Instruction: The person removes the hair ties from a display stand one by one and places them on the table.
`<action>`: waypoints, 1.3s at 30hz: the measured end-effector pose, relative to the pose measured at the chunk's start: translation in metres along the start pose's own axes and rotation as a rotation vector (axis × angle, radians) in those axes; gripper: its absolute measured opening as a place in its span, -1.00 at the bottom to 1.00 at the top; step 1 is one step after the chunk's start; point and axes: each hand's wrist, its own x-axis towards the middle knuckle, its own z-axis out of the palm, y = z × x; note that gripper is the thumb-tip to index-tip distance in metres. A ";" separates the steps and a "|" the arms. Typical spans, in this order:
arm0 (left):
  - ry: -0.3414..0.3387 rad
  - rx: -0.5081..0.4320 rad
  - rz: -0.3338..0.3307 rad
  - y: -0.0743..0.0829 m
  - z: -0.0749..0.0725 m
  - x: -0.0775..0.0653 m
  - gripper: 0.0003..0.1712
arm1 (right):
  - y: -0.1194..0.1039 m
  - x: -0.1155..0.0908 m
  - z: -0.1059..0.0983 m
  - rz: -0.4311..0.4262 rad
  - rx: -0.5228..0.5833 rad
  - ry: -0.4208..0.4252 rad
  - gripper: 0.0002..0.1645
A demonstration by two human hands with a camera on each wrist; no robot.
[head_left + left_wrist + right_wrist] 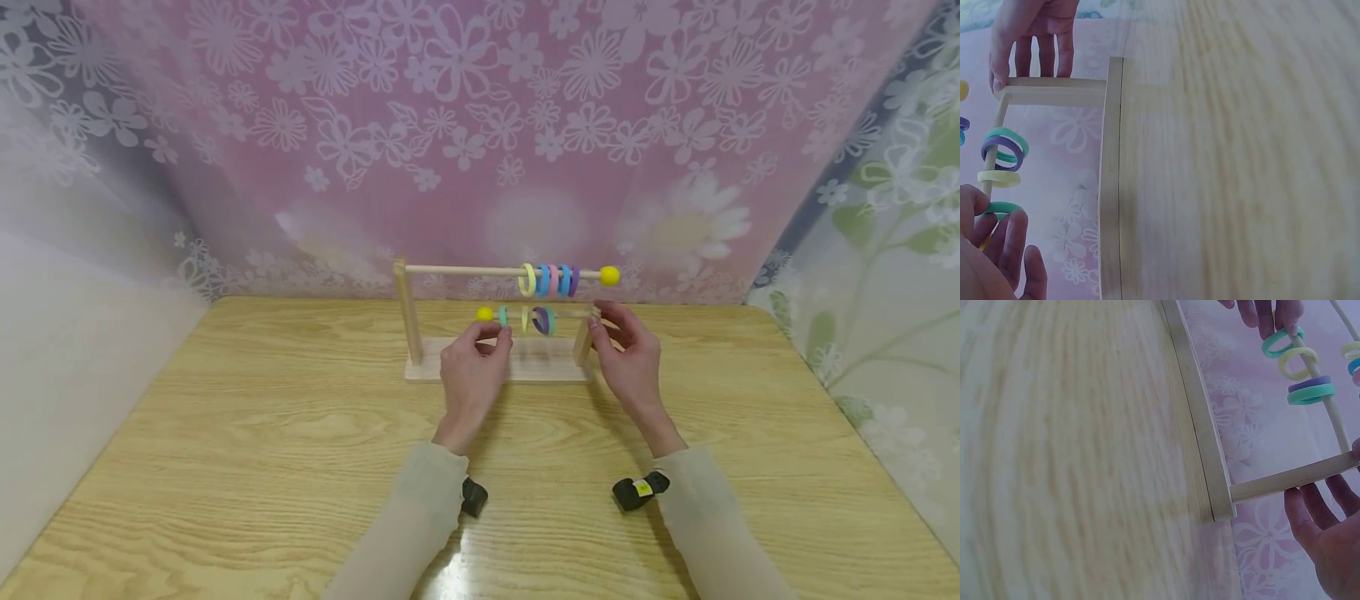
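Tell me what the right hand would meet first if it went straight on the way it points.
The right hand would meet the shorter wooden post first, which it is touching. Beyond that, depth is hard to judge.

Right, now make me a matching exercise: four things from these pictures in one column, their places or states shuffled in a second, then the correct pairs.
Column one
1. Left hand
2. Right hand
3. Pink ring
4. Taller post

Column two
A. Between two blue rings
B. Gripping the shorter post
C. At the bare end of the upper rod, opposite its yellow ball
D. At the green ring nearest the ball on the lower rod

Pairs: 1-D, 2-B, 3-A, 4-C
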 end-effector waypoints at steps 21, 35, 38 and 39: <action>0.099 -0.039 0.022 0.000 -0.008 0.004 -0.86 | 0.001 0.002 -0.003 -0.019 0.013 -0.022 -0.61; 0.095 -0.020 0.041 -0.003 -0.016 0.003 -0.81 | -0.002 -0.001 -0.001 0.003 -0.007 -0.010 -0.60; 0.075 -0.049 0.046 -0.004 -0.018 0.005 -0.78 | -0.008 -0.001 0.000 0.010 -0.017 -0.007 -0.61; 0.069 -0.061 0.046 -0.004 -0.018 0.005 -0.76 | -0.013 -0.002 0.001 0.010 -0.019 -0.008 -0.61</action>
